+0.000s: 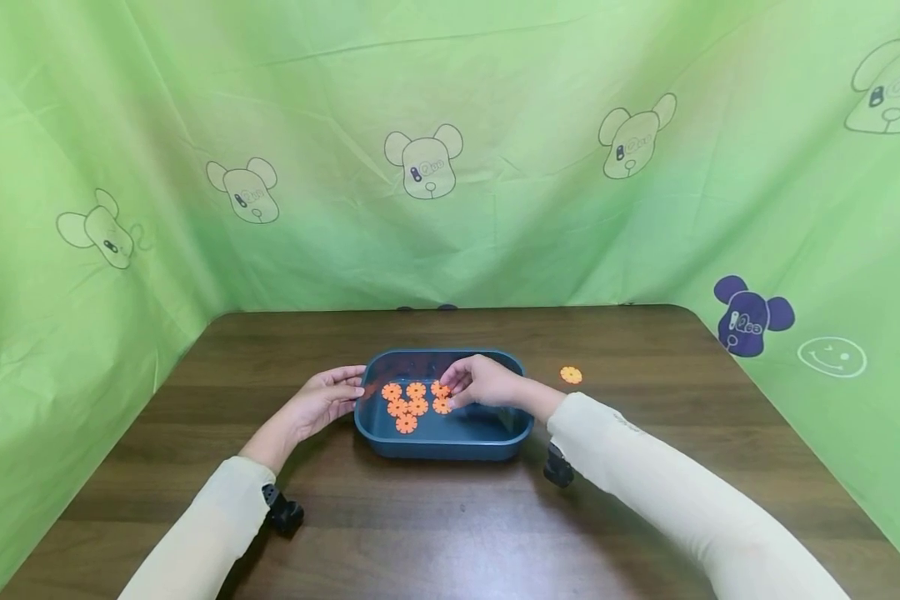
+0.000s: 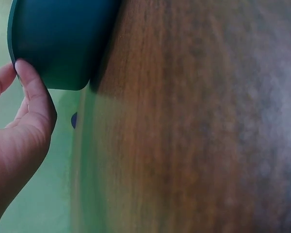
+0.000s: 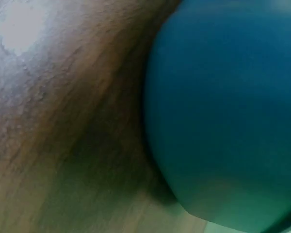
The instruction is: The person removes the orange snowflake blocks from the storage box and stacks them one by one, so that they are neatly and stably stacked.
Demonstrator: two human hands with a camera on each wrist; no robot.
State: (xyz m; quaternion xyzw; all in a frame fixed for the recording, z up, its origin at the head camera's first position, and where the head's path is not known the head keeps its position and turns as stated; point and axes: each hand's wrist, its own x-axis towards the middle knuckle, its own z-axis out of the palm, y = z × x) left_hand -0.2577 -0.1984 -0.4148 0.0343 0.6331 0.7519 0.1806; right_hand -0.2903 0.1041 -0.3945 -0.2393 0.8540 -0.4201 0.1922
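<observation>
A blue oblong plastic box [image 1: 442,450] with rounded corners stands on the table. Several orange flower-shaped discs [image 1: 407,424] lie inside it, mostly at the left. My left hand [image 1: 318,406] pinches the box's left rim between thumb and fingers; the left wrist view shows the thumb on the outer wall [image 2: 63,43]. Reaching in over the right side, my right hand [image 1: 487,382] has its thumb and fingertips on an orange disc [image 1: 440,389], with another disc [image 1: 442,407] by the thumb. The fingertips partly cover both. Only the box's outer wall [image 3: 228,107] fills the right wrist view.
One more orange disc [image 1: 571,375] lies on the brown wooden table [image 1: 435,525], right of the box and beyond the right forearm. A green curtain [image 1: 450,242] with cartoon heads hangs around the table's back and sides.
</observation>
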